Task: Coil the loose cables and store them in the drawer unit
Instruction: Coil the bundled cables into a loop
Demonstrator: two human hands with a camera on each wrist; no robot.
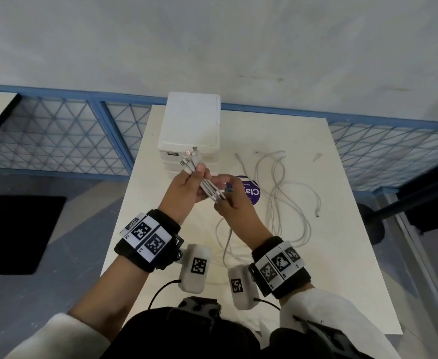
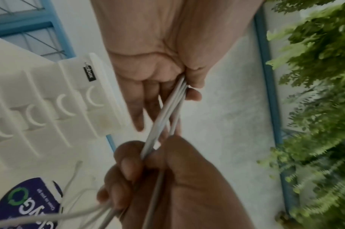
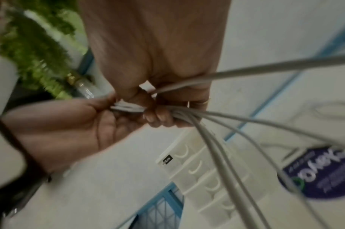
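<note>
left hand (image 1: 186, 189): gripping the bundle of white cables (image 1: 207, 186) near the plug ends, thumb pinching them against the fingers, raised just in front of the drawer unit (image 1: 190, 130)
right hand (image 1: 234, 199): closing round the same bundle lower down, fingers curling over the strands, just in front of the drawer unit and to its right
cables: plugs (image 1: 190, 158) fanning out above the left hand, overlapping the drawer unit's front in the head view; strands hanging below the right hand, trailing onto the table (image 1: 316, 281) in loose loops
loose cables on table (image 1: 285, 193): lying uncoiled to the right of the drawer unit, well apart from it
drawer unit: standing at the table's far edge, drawers (image 2: 40, 114) showing crescent handles, all looking pushed in
purple sticker (image 1: 251, 191): lying flat in front of the drawer unit, to its right, partly hidden by the right hand
wrist bands (image 1: 147, 238): sitting on both forearms, carrying black-and-white markers
</note>
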